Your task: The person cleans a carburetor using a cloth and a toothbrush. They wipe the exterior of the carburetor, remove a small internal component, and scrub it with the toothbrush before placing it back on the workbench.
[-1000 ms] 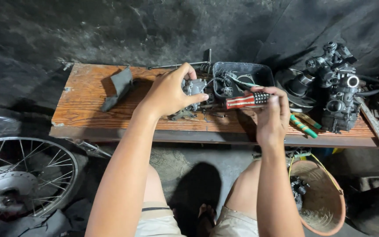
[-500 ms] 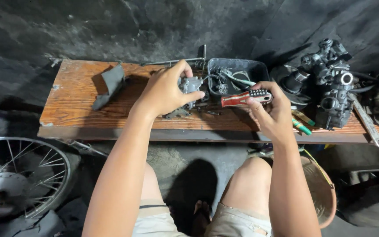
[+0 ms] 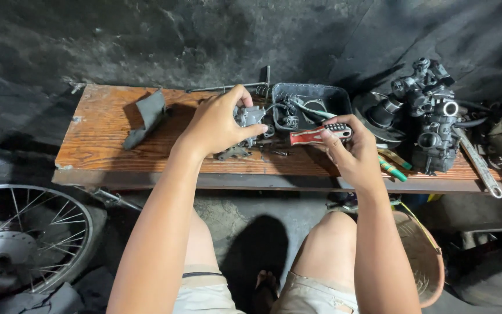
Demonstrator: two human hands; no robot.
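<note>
Left hand [image 3: 219, 125] clamps over a small grey metal carburettor body [image 3: 250, 118], fingers curled round its top and thumb against its near side; part sits at the middle of the wooden bench [image 3: 106, 131], resting on or just above the board (cannot tell which). Right hand [image 3: 352, 152] is closed round the red-handled screwdriver [image 3: 319, 135], held roughly level, tip pointing left toward the part. Tip itself is hidden among the clutter, so engagement with a screw cannot be confirmed.

Observations on risk:
- Small spring [image 3: 279, 153] and other loose bits lie on the board just beside the part, near the front edge. A nudge from either wrist could roll them off onto the dark floor.
- Grip on the part is one-handed from above. If the driver pushes sideways, the part could twist or skid toward the dark plastic tray [image 3: 335, 96] behind it.
- Driver held level, not square down: judged likely to cam out of a slot and slip toward the left thumb.
- Larger carburettor assembly [image 3: 434, 125] stands at the right end, close to the right elbow's sweep; green-handled tool [image 3: 391, 168] overhangs the edge near it.
- Woven basket [image 3: 422, 256] below right might catch a dropped piece; spoked wheel [image 3: 27, 238] side would not.
</note>
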